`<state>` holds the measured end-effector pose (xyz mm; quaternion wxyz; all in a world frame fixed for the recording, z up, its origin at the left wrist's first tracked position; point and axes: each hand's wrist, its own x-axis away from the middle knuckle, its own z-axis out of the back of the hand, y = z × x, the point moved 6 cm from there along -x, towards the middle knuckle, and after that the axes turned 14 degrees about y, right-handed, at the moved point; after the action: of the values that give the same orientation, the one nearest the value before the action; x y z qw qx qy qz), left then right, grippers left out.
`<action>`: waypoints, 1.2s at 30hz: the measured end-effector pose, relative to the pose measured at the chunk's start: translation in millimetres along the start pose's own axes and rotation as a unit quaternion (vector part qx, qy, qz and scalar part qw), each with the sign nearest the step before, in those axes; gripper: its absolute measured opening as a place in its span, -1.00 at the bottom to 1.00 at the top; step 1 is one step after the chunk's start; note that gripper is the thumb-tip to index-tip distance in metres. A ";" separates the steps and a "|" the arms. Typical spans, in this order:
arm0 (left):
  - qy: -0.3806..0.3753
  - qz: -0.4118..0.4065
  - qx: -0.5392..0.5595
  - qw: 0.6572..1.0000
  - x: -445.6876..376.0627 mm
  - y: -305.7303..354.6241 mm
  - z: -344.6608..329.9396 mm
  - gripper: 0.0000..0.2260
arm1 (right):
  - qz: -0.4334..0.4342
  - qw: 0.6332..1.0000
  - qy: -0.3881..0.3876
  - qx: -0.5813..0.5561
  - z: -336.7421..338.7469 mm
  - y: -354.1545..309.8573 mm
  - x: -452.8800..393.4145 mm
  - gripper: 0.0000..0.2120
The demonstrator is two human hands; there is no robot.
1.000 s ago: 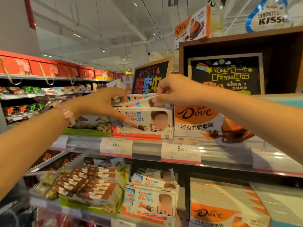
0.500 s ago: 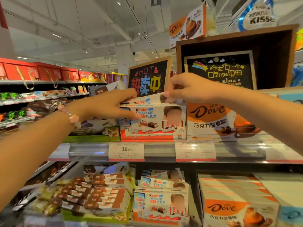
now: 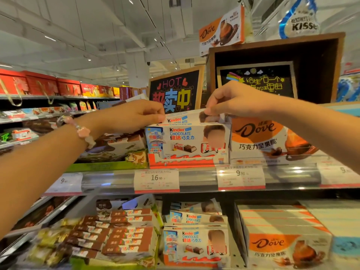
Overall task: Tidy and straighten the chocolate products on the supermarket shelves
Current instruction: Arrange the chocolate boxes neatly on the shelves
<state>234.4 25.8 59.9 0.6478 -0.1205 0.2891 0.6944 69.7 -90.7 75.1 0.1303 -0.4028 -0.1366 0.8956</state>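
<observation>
1. Both hands are up at the upper shelf (image 3: pixel 116 181), working the same Kinder box (image 3: pixel 185 118), the top one in its stack.
2. Left hand (image 3: pixel 134 115) has its fingertips curled onto the box's left end, pinching the top edge there. There's a pink bead bracelet (image 3: pixel 83 133) on that wrist.
3. Right hand (image 3: pixel 233 100) pinches the box's right top corner, fingers bent down over the edge. So the two hands are apart, one clamped on each end of the same box.
4. That box sits tilted, back edge up, on top of a front-facing Kinder Chocolate box (image 3: pixel 187 141), which stands in a red and white display tray (image 3: pixel 181 162) at the front of the shelf.
5. Just right of the Kinder stack, touching or nearly so, is a big orange Dove carton (image 3: pixel 259 141). To the left is a green tray with a cow print (image 3: pixel 109 164) holding brown chocolate packs.
6. Price tags on the shelf rail: a 16.90 tag (image 3: pixel 156 180) under the Kinder, a 9.90 tag (image 3: pixel 241 177) under the Dove.
7. Lower shelf has more Kinder boxes (image 3: pixel 194 240) stacked a bit messily, brown bar boxes (image 3: pixel 124 236) to their left, another Dove carton (image 3: pixel 282 244) to their right.
8. Behind the Kinder stack there's a chalkboard sign reading HOT (image 3: pixel 175 92).
</observation>
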 end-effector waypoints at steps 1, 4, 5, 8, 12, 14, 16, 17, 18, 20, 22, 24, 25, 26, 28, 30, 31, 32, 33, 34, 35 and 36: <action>0.011 -0.014 -0.024 1.000 -0.5 0.7 -1.0 -0.80 | -0.003 1.000 0.006 -0.001 0.4 0.8 -0.5 -0.82; 0.061 -0.046 -0.023 0.997 -0.8 4.0 -2.4 -0.80 | -0.009 1.000 0.018 -0.002 1.0 1.7 -0.3 -0.80; 0.075 -0.052 -0.014 0.996 -0.7 4.9 -1.6 -0.81 | -0.011 1.000 0.016 -0.005 1.2 2.3 -0.1 -0.80; 0.054 -0.053 -0.014 0.997 -1.4 2.1 -1.5 -0.81 | -0.014 1.000 0.012 -0.013 2.2 1.9 0.1 -0.83; -0.003 -0.024 0.001 1.000 -2.6 -2.3 -5.6 -0.87 | 0.019 0.998 -0.035 0.049 -6.9 -1.3 1.6 -0.87; 0.004 -0.040 -0.029 0.999 -4.2 -2.5 -7.0 -0.89 | 0.034 0.995 -0.044 0.083 -8.9 -2.0 2.7 -0.87; 0.007 -0.032 -0.020 0.999 -5.1 -4.3 -7.6 -0.88 | 0.036 0.994 -0.054 0.094 -8.0 -2.5 4.1 -0.79; 0.004 -0.020 0.003 1.000 -5.3 -5.0 -7.2 -0.84 | 0.036 0.993 -0.057 0.096 -7.3 -2.7 4.7 -0.73; -0.004 -0.004 0.031 1.000 -5.3 -5.9 -7.0 -0.76 | 0.035 0.993 -0.056 0.093 -7.0 -2.5 4.4 -0.70; -0.024 0.017 0.068 0.997 -4.0 -6.4 -7.6 -0.61 | 0.036 0.997 -0.017 0.069 -4.0 -3.7 2.5 -0.79; -0.037 0.010 0.050 0.998 -2.3 -5.0 -8.5 -0.46 | 0.034 0.998 0.025 0.045 -0.4 -2.3 -1.7 -0.69; -0.039 -0.006 0.023 0.999 -1.8 -5.0 -9.0 -0.39 | 0.039 0.994 0.024 0.094 -3.2 0.9 -7.3 -0.59; -0.036 -0.006 0.021 0.999 -1.2 -4.0 -7.9 -0.39 | 0.038 0.991 0.011 0.131 -6.5 2.1 -10.6 -0.60; -0.033 -0.002 0.025 0.999 -0.6 -3.7 -6.3 -0.39 | 0.035 0.987 -0.005 0.154 -10.1 3.1 -13.4 -0.65; -0.031 0.001 0.030 0.999 0.5 -2.8 -4.7 -0.42 | 0.019 0.987 -0.013 0.160 -13.7 4.3 -17.6 -0.77; -0.034 0.002 0.023 0.999 1.2 -2.9 -4.9 -0.44 | 0.009 0.989 0.006 0.147 -12.6 7.2 -20.2 -0.83; -0.036 0.004 0.020 0.999 1.8 -3.2 -5.0 -0.46 | 0.006 0.990 0.012 0.140 -12.3 9.0 -20.5 -0.84; -0.039 0.006 0.018 0.999 2.5 -3.2 -5.5 -0.47 | 0.004 0.991 0.014 0.133 -12.6 10.6 -20.7 -0.84; -0.041 0.006 0.019 0.999 3.2 -3.3 -6.1 -0.49 | 0.002 0.992 0.013 0.125 -13.2 12.0 -20.7 -0.85; -0.043 0.006 0.023 0.999 3.5 -3.4 -6.5 -0.51 | 0.001 0.993 0.010 0.119 -14.2 13.1 -21.0 -0.85; -0.043 0.005 0.029 0.999 3.7 -3.4 -6.6 -0.54 | 0.000 0.993 0.007 0.116 -15.4 14.2 -21.6 -0.85; -0.043 0.003 0.036 0.998 3.7 -3.0 -6.8 -0.56 | 0.000 0.993 0.005 0.116 -16.5 15.3 -22.4 -0.85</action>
<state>235.5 25.1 51.7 0.6614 -0.0661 0.2858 0.6903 94.7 -110.3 74.5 0.1770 -0.3892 -0.0310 0.9034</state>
